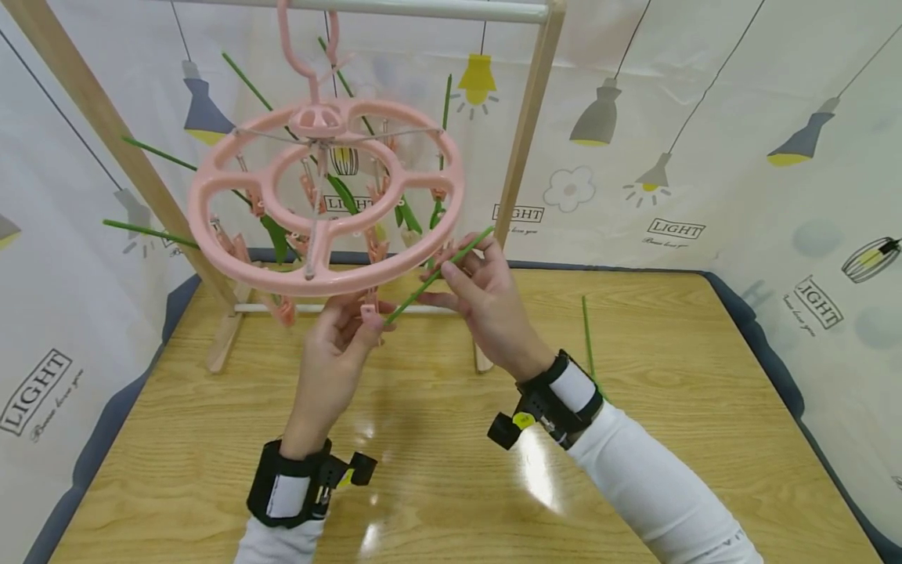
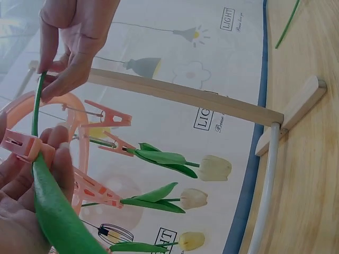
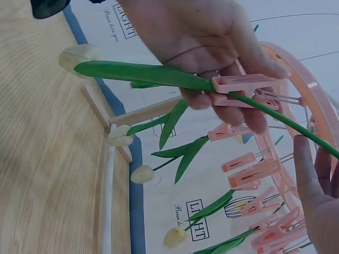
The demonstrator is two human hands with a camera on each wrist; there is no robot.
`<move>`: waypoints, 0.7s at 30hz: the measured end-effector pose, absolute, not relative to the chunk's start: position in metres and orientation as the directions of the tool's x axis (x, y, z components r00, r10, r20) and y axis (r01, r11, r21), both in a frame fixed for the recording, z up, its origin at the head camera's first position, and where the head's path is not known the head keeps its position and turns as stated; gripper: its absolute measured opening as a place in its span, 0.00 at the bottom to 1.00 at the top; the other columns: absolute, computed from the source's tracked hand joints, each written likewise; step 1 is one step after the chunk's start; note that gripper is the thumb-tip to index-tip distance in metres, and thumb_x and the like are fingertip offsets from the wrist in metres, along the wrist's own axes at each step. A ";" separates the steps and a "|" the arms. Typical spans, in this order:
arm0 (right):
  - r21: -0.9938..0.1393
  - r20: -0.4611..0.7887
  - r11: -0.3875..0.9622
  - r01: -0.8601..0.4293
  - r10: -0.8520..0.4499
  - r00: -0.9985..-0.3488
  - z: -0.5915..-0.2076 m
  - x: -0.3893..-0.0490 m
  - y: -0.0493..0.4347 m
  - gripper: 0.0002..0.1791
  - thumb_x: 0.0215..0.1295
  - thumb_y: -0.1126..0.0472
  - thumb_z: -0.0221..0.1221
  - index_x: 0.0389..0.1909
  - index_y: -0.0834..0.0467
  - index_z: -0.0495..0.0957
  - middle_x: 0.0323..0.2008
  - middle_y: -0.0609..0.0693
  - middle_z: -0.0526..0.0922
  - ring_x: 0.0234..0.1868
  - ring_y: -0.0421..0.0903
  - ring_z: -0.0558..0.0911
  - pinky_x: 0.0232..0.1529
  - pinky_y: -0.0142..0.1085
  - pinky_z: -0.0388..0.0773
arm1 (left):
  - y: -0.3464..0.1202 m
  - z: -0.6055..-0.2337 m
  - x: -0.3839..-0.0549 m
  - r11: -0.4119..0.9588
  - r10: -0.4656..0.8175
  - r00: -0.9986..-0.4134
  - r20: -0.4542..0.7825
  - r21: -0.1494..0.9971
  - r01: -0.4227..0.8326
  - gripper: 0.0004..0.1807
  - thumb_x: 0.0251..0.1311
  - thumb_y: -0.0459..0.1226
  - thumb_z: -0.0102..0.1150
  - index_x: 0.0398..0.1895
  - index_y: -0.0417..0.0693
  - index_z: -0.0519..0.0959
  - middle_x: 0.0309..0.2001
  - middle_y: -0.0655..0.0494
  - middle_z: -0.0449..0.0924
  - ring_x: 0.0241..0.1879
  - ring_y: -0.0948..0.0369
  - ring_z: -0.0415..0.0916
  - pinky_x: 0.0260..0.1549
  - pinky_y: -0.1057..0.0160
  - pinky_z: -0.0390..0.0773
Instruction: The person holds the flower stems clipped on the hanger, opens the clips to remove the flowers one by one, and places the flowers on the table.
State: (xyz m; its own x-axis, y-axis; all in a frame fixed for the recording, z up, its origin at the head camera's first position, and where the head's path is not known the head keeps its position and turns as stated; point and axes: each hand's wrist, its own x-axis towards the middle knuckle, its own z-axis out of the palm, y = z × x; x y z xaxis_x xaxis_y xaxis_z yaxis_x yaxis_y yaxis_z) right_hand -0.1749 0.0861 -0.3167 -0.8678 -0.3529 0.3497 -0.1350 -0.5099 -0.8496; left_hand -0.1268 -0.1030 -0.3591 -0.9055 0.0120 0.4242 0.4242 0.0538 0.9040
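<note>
A round pink clip hanger (image 1: pixel 352 280) hangs in front of me. At its near side my left hand (image 1: pixel 331 345) grips a pink clothespin (image 3: pixel 246 83) by its sides. An artificial tulip passes through that peg's jaws, its green leaf (image 3: pixel 143 74) and pale bloom (image 3: pixel 77 59) pointing down. My right hand (image 1: pixel 489 305) pinches the tulip's green stem (image 1: pixel 444 270) above the peg, between thumb and fingers. Other pegs on the hanger hold tulips head down, among them a white tulip (image 2: pixel 214 168) and a yellow tulip (image 2: pixel 192 241).
The hanger's hook goes over the white bar (image 1: pixel 437 9) of a rack with wooden posts (image 1: pixel 528 117). A lower white rail (image 2: pixel 266 185) joins the rack's feet. Another green stem (image 1: pixel 588 333) lies on the wooden table (image 1: pixel 655 439) beyond my right wrist. A printed backdrop stands behind.
</note>
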 end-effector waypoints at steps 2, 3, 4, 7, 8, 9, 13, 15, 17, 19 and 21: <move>-0.851 0.344 -0.509 -0.133 -0.348 -0.872 -0.317 -0.174 0.084 0.15 0.74 0.75 0.37 0.46 0.50 0.60 0.42 0.48 0.74 0.44 0.45 0.78 0.46 0.42 0.86 | -0.103 -0.359 -0.127 0.038 0.012 -0.896 0.445 0.895 0.445 0.18 0.70 0.30 0.48 0.61 0.33 0.69 0.44 0.42 0.80 0.33 0.60 0.76 0.38 0.72 0.82; -0.849 0.347 -0.512 -0.132 -0.350 -0.870 -0.317 -0.174 0.084 0.15 0.74 0.75 0.37 0.47 0.50 0.59 0.42 0.48 0.74 0.43 0.45 0.78 0.46 0.42 0.86 | -0.103 -0.359 -0.127 0.036 0.011 -0.891 0.455 0.890 0.455 0.18 0.71 0.30 0.47 0.61 0.33 0.69 0.43 0.44 0.80 0.31 0.61 0.75 0.38 0.72 0.82; -0.849 0.349 -0.512 -0.132 -0.355 -0.867 -0.317 -0.174 0.083 0.16 0.74 0.76 0.36 0.47 0.49 0.58 0.42 0.48 0.74 0.43 0.45 0.78 0.47 0.42 0.86 | -0.103 -0.359 -0.127 0.037 0.011 -0.886 0.464 0.885 0.465 0.17 0.71 0.30 0.47 0.60 0.33 0.70 0.43 0.45 0.80 0.30 0.61 0.74 0.39 0.73 0.83; -0.856 0.363 -0.497 -0.143 -0.381 -0.850 -0.319 -0.173 0.081 0.19 0.73 0.77 0.36 0.49 0.48 0.53 0.44 0.48 0.72 0.45 0.45 0.78 0.47 0.44 0.86 | -0.103 -0.358 -0.127 0.053 0.009 -0.879 0.476 0.878 0.476 0.16 0.71 0.30 0.47 0.58 0.32 0.70 0.42 0.46 0.80 0.29 0.62 0.74 0.37 0.73 0.82; -0.858 0.371 -0.490 -0.151 -0.390 -0.842 -0.319 -0.172 0.081 0.21 0.72 0.78 0.37 0.49 0.47 0.52 0.45 0.48 0.71 0.45 0.45 0.78 0.47 0.45 0.86 | -0.102 -0.358 -0.127 0.058 0.005 -0.879 0.477 0.877 0.477 0.16 0.70 0.30 0.48 0.58 0.32 0.70 0.42 0.43 0.80 0.29 0.63 0.74 0.36 0.74 0.82; -0.860 0.379 -0.484 -0.160 -0.399 -0.835 -0.320 -0.172 0.080 0.22 0.71 0.78 0.37 0.50 0.47 0.50 0.46 0.49 0.70 0.46 0.46 0.79 0.47 0.46 0.86 | -0.102 -0.358 -0.127 0.065 0.005 -0.878 0.479 0.876 0.478 0.15 0.70 0.30 0.48 0.57 0.31 0.70 0.42 0.41 0.79 0.29 0.64 0.75 0.36 0.74 0.82; -0.868 0.393 -0.460 -0.188 -0.405 -0.825 -0.322 -0.171 0.077 0.24 0.71 0.79 0.38 0.52 0.47 0.47 0.49 0.50 0.67 0.46 0.46 0.79 0.47 0.49 0.86 | -0.103 -0.359 -0.127 0.075 0.005 -0.875 0.484 0.872 0.483 0.13 0.70 0.29 0.47 0.54 0.29 0.70 0.40 0.38 0.79 0.28 0.64 0.74 0.36 0.74 0.83; -0.868 0.396 -0.455 -0.199 -0.393 -0.830 -0.322 -0.171 0.076 0.24 0.71 0.78 0.39 0.52 0.47 0.47 0.50 0.50 0.66 0.46 0.46 0.79 0.47 0.47 0.86 | -0.103 -0.358 -0.128 0.082 0.011 -0.873 0.487 0.870 0.486 0.12 0.70 0.29 0.47 0.51 0.28 0.70 0.40 0.38 0.78 0.28 0.65 0.74 0.36 0.74 0.83; -0.867 0.401 -0.451 -0.212 -0.381 -0.833 -0.323 -0.171 0.075 0.23 0.71 0.78 0.39 0.53 0.48 0.47 0.51 0.50 0.66 0.46 0.46 0.79 0.46 0.46 0.86 | -0.103 -0.358 -0.128 0.084 0.014 -0.873 0.487 0.870 0.486 0.12 0.71 0.29 0.46 0.51 0.28 0.70 0.39 0.38 0.78 0.27 0.65 0.74 0.35 0.74 0.82; -0.864 0.407 -0.453 -0.219 -0.373 -0.834 -0.323 -0.171 0.074 0.23 0.71 0.78 0.39 0.52 0.48 0.47 0.51 0.51 0.67 0.45 0.46 0.79 0.45 0.44 0.86 | -0.104 -0.357 -0.127 0.091 0.019 -0.874 0.485 0.870 0.484 0.11 0.71 0.29 0.46 0.51 0.28 0.70 0.39 0.41 0.78 0.27 0.63 0.74 0.36 0.74 0.82; -0.863 0.414 -0.451 -0.229 -0.368 -0.833 -0.323 -0.171 0.074 0.23 0.71 0.78 0.39 0.53 0.49 0.47 0.51 0.51 0.67 0.44 0.46 0.79 0.45 0.44 0.87 | -0.104 -0.356 -0.127 0.091 0.022 -0.875 0.483 0.871 0.483 0.11 0.71 0.28 0.45 0.51 0.28 0.69 0.39 0.42 0.77 0.27 0.60 0.74 0.36 0.73 0.82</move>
